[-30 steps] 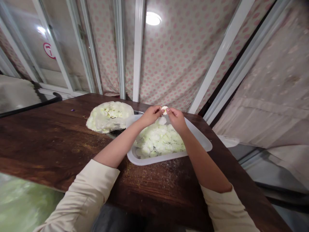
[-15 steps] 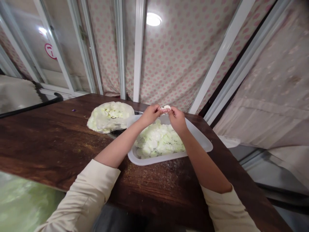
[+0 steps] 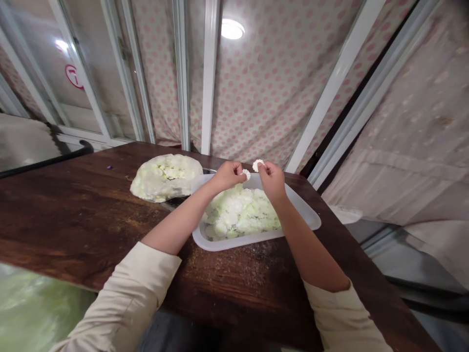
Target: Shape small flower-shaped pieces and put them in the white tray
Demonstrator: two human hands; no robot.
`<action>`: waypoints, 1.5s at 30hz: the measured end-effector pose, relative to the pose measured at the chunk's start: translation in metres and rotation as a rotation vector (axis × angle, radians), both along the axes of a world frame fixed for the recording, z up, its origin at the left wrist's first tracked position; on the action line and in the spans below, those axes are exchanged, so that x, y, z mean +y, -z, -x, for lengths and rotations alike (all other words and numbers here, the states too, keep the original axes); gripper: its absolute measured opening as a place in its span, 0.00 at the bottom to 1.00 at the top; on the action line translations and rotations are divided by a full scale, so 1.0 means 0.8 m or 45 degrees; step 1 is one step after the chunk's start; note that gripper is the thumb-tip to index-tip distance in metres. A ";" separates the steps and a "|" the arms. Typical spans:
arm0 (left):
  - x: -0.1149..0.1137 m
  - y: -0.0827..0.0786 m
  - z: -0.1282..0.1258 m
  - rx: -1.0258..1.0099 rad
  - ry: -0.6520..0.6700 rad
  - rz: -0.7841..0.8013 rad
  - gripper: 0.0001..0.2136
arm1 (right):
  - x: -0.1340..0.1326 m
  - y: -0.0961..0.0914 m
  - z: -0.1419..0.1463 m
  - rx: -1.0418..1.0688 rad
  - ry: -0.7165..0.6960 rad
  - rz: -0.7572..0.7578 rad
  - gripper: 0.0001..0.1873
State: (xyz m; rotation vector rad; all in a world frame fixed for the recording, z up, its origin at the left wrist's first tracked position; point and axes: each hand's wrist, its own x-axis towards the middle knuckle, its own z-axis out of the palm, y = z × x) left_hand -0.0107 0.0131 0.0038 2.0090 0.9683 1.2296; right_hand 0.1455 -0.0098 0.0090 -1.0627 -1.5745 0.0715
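Note:
My left hand (image 3: 227, 176) pinches a small white disc (image 3: 246, 174) with a scalloped edge between thumb and finger. Another white disc, frilled in the same way (image 3: 257, 165), is held at the fingertips of my right hand (image 3: 273, 182), slightly higher. A gap separates the two pieces. Both hands hover over the far side of a white plastic tub (image 3: 216, 246). Inside the tub lies a heap of thin white and pale green round pieces (image 3: 242, 212). My right forearm covers part of the tub's right side.
A clear plastic bag of similar pale pieces (image 3: 164, 178) sits left of the tub on the dark wooden table (image 3: 91, 215). At the lower left is a blurred pale green bag (image 3: 36, 313). Framed panels with a dotted curtain (image 3: 264, 98) stand behind the table.
My hands have moved slightly apart. Fingertips that met around white material now each hold a separate scalloped disc. The tub and bag stay in place.

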 end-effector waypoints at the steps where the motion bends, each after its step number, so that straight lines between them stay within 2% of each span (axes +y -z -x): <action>1: 0.002 0.001 0.000 -0.075 0.013 0.031 0.09 | 0.000 0.000 0.000 0.031 0.001 -0.015 0.20; 3: 0.005 0.001 -0.002 -0.247 0.077 0.105 0.13 | 0.002 0.002 -0.001 0.109 -0.048 0.012 0.20; 6: 0.007 0.000 -0.004 -0.450 0.158 0.173 0.18 | 0.007 0.007 0.001 0.315 -0.210 0.214 0.17; 8: 0.007 -0.003 -0.005 -0.506 0.149 0.172 0.20 | 0.011 0.010 0.002 0.411 -0.308 0.320 0.13; 10: 0.006 -0.005 -0.005 -0.523 0.118 0.162 0.21 | 0.014 0.012 0.002 0.423 -0.367 0.346 0.08; 15: 0.002 -0.010 -0.004 -0.519 -0.021 0.082 0.22 | 0.019 0.013 -0.003 0.284 -0.283 0.300 0.10; 20: -0.004 -0.013 -0.003 -0.485 -0.085 0.047 0.23 | 0.016 0.011 0.000 0.281 -0.331 0.425 0.07; 24: -0.010 -0.017 -0.002 -0.452 -0.149 -0.021 0.26 | 0.004 0.006 0.007 0.153 -0.418 0.381 0.13; 27: -0.010 -0.017 -0.001 -0.447 -0.150 -0.034 0.25 | -0.003 0.002 0.010 0.025 -0.408 0.282 0.17; 32: -0.001 -0.007 -0.002 -0.446 -0.100 -0.017 0.26 | 0.003 0.004 0.005 -0.064 -0.305 0.112 0.15; 37: 0.003 0.000 -0.008 -0.370 0.007 0.051 0.19 | 0.015 0.009 -0.005 -0.135 -0.202 0.029 0.12; 42: -0.005 -0.005 -0.006 -0.114 -0.065 -0.011 0.11 | 0.016 0.008 -0.009 -0.191 -0.152 0.052 0.09; 45: -0.010 -0.008 -0.004 0.028 -0.026 -0.002 0.14 | 0.013 0.006 -0.008 -0.219 -0.131 0.045 0.10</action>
